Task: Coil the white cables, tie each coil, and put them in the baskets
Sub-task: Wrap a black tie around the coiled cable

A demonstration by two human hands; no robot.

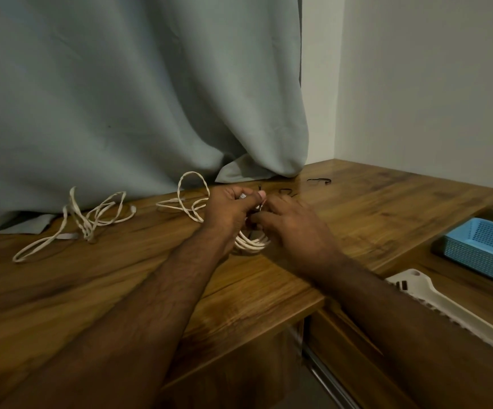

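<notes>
We had the left hand (230,208) curled around the coiled white braided cable (252,242) over the brown wooden table (372,208), right hand (291,219) pinching a thin black tie (259,206) at it, forearms converging.

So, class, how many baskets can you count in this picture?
2. A blue basket sits at the right edge on the lower surface, and a white basket lies nearer the camera, partly behind the person's right forearm. Others may be out of frame.

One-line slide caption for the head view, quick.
Both hands, left hand and right hand, tie a coiled white cable on the wooden table; another loose cable waits.
</notes>
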